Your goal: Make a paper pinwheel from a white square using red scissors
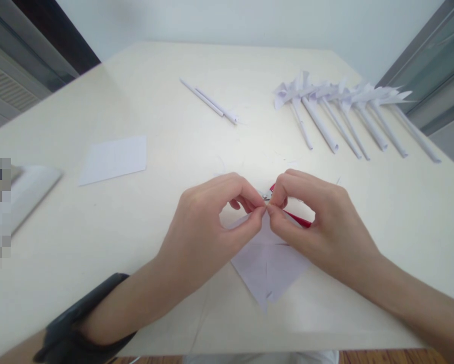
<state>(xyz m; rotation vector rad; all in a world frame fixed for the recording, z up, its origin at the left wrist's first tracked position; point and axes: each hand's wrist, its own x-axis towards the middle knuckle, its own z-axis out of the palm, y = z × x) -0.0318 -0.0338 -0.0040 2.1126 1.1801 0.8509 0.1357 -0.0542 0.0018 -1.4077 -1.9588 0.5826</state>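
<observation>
White folded paper (266,263) near the desk's (136,227) front edge | left hand (207,227) and right hand (317,222) both pinching its top corner | folding step; next needs firm crease.

A pale cream table (98,222) fills most of the view, and its surface is evenly lit by soft, diffuse light. A plain off-white wall (227,20) is seen beyond its far edge. At the upper left, a dark panel (56,30) and a grey louvred unit (3,86) are visible. At the upper right, a grey metal frame with glazing (435,55) is seen. A strip of brown wooden floor (386,356) is visible below the table's near edge.
</observation>
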